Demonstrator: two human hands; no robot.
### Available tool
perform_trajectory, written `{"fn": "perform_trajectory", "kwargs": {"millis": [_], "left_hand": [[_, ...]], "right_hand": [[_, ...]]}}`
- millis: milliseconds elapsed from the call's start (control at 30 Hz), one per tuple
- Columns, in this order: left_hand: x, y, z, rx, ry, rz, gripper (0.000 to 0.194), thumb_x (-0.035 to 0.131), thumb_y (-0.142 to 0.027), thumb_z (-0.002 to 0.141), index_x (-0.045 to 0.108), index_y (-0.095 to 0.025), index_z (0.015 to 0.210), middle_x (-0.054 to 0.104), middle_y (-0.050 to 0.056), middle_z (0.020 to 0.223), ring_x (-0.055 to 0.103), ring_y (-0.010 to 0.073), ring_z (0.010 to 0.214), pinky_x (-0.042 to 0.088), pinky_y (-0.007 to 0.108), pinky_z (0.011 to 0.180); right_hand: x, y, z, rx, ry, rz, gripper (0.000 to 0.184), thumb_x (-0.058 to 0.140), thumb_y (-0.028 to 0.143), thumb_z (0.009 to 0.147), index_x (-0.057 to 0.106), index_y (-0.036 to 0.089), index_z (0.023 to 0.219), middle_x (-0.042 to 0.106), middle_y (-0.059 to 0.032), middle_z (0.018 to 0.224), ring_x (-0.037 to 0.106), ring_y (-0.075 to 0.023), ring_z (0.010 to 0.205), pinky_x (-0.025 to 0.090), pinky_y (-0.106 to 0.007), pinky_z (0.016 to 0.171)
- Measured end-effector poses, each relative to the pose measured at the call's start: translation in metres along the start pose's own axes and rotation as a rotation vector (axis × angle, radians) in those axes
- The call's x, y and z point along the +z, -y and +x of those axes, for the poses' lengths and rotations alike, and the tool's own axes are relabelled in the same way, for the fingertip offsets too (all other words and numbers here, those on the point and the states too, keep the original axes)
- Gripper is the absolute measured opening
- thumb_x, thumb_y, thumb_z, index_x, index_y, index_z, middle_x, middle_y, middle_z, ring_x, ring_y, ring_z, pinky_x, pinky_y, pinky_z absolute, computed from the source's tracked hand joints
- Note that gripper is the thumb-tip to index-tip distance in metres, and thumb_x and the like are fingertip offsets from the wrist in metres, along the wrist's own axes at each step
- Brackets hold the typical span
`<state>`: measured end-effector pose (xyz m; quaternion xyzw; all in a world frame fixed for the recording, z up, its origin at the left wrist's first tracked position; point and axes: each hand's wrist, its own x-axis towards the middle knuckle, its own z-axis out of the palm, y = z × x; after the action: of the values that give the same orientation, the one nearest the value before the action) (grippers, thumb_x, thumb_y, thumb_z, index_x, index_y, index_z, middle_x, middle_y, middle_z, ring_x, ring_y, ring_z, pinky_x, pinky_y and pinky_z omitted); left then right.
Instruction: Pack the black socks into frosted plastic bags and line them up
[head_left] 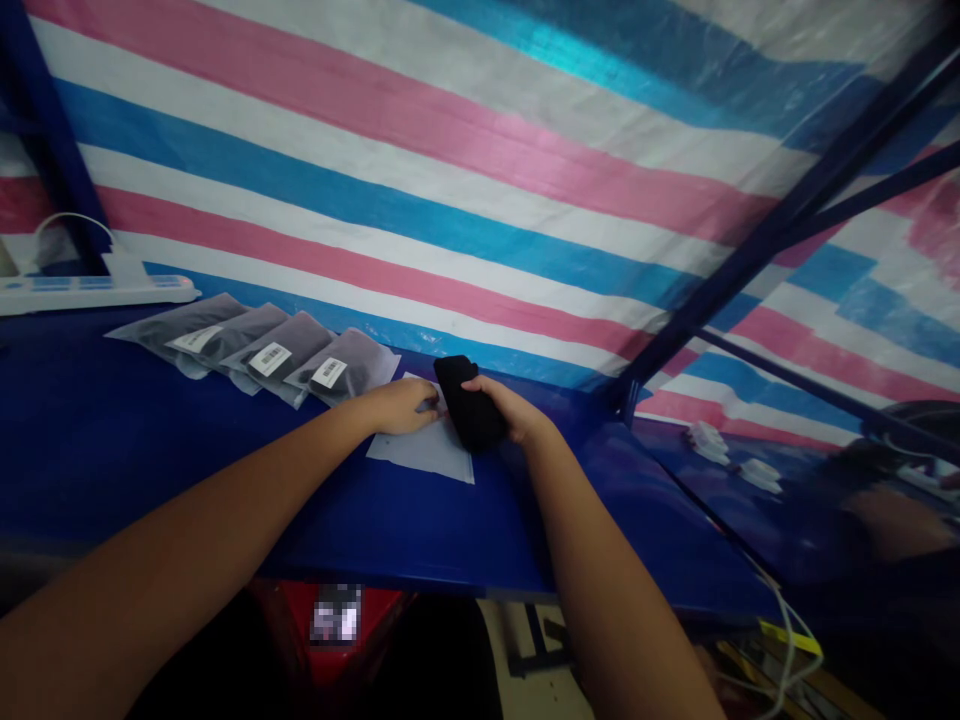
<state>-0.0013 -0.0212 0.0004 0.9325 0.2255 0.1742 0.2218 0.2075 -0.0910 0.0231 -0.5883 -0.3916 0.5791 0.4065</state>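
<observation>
My right hand (517, 410) is closed around a folded black cloth item (466, 400), holding it at the right edge of a clear flat plastic bag (427, 452) that lies on the blue table (150, 440). Pressed down on the bag's upper part, my left hand (405, 405) has its fingers curled at the bag's mouth, touching the black item. Whether the fingers pinch the bag's edge is hard to make out.
A row of several sealed bags with dark contents and white barcode labels (259, 355) lies overlapping to the left. A white power strip (90, 290) sits at the far left. A striped pink, blue and white tarp (480, 170) hangs behind. Small white packets (739, 460) lie on the right table.
</observation>
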Motion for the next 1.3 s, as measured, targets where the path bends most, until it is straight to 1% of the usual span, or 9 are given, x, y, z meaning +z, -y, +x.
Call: {"fn": "perform_trajectory", "kwargs": {"millis": [267, 500, 567, 667, 733, 833, 967, 1200, 1300], "left_hand": [[0.0, -0.001, 0.0, -0.006, 0.006, 0.0, 0.036, 0.048, -0.042, 0.087, 0.065, -0.022, 0.112, 0.07, 0.009, 0.109, 0.063, 0.0234, 0.096, 0.046, 0.032, 0.082], [-0.002, -0.005, -0.003, -0.032, -0.001, -0.026, 0.035, 0.05, -0.044, 0.087, 0.065, -0.02, 0.108, 0.07, 0.01, 0.105, 0.064, 0.0236, 0.094, 0.046, 0.031, 0.079], [-0.001, -0.006, -0.003, -0.025, -0.043, -0.021, 0.037, 0.05, -0.044, 0.087, 0.063, -0.02, 0.112, 0.069, 0.01, 0.11, 0.063, 0.0241, 0.099, 0.046, 0.032, 0.082], [0.0, -0.01, -0.001, -0.014, -0.224, 0.009, 0.034, 0.049, -0.041, 0.089, 0.061, -0.02, 0.113, 0.066, 0.01, 0.114, 0.061, 0.023, 0.1, 0.045, 0.032, 0.081], [0.0, -0.015, 0.001, -0.025, -0.305, 0.024, 0.027, 0.048, -0.04, 0.09, 0.062, -0.02, 0.1, 0.068, 0.008, 0.101, 0.062, 0.0205, 0.088, 0.044, 0.031, 0.072], [0.002, -0.021, 0.003, -0.053, -0.296, 0.006, 0.023, 0.047, -0.038, 0.088, 0.059, -0.02, 0.079, 0.066, 0.003, 0.077, 0.058, 0.0166, 0.069, 0.039, 0.029, 0.061], [0.01, -0.024, 0.004, -0.066, -0.27, -0.032, 0.017, 0.055, -0.035, 0.08, 0.053, -0.021, 0.071, 0.064, 0.001, 0.071, 0.056, 0.0153, 0.064, 0.038, 0.029, 0.06], [0.012, -0.037, 0.002, -0.146, -0.294, -0.004, 0.049, 0.061, -0.069, 0.069, 0.054, -0.022, 0.081, 0.065, 0.005, 0.079, 0.06, 0.0219, 0.071, 0.04, 0.034, 0.06], [0.012, -0.046, 0.001, -0.151, -0.322, 0.061, 0.051, 0.065, -0.067, 0.066, 0.054, -0.022, 0.087, 0.066, 0.007, 0.087, 0.062, 0.0254, 0.078, 0.043, 0.037, 0.063]], "right_hand": [[0.0, 0.0, 0.0, 0.0, -0.034, -0.003, 0.036, 0.066, 0.04, 0.077, 0.064, 0.016, 0.104, 0.072, -0.0115, 0.092, 0.067, -0.0214, 0.069, 0.056, -0.031, 0.06], [0.001, 0.005, -0.003, -0.027, 0.028, 0.209, 0.036, 0.057, 0.04, 0.081, 0.06, 0.014, 0.105, 0.072, -0.0164, 0.09, 0.069, -0.0243, 0.073, 0.057, -0.033, 0.062], [0.001, 0.005, -0.002, -0.041, 0.003, 0.238, 0.037, 0.057, 0.041, 0.08, 0.059, 0.014, 0.105, 0.071, -0.0161, 0.09, 0.069, -0.0252, 0.075, 0.057, -0.034, 0.063], [0.002, 0.005, 0.0, -0.068, 0.012, 0.285, 0.037, 0.055, 0.042, 0.08, 0.061, 0.015, 0.104, 0.071, -0.0142, 0.091, 0.07, -0.0252, 0.08, 0.057, -0.033, 0.066], [0.003, 0.005, 0.001, -0.1, 0.021, 0.309, 0.034, 0.054, 0.041, 0.08, 0.063, 0.015, 0.101, 0.071, -0.0122, 0.088, 0.069, -0.0241, 0.077, 0.057, -0.032, 0.065], [0.006, 0.005, 0.002, -0.129, -0.004, 0.324, 0.028, 0.056, 0.038, 0.079, 0.064, 0.015, 0.093, 0.07, -0.0094, 0.08, 0.066, -0.0209, 0.067, 0.056, -0.03, 0.061], [0.009, 0.008, 0.001, -0.148, 0.023, 0.346, 0.03, 0.056, 0.04, 0.078, 0.064, 0.015, 0.092, 0.07, -0.0094, 0.08, 0.066, -0.0208, 0.069, 0.056, -0.03, 0.062], [0.017, 0.01, -0.002, -0.356, -0.014, 0.455, 0.032, 0.06, 0.042, 0.074, 0.059, 0.02, 0.097, 0.069, -0.0078, 0.092, 0.066, -0.027, 0.098, 0.057, -0.035, 0.078], [0.02, 0.012, -0.004, -0.412, -0.05, 0.485, 0.032, 0.059, 0.043, 0.074, 0.059, 0.02, 0.097, 0.068, -0.0076, 0.089, 0.066, -0.0267, 0.097, 0.056, -0.035, 0.079]]}}
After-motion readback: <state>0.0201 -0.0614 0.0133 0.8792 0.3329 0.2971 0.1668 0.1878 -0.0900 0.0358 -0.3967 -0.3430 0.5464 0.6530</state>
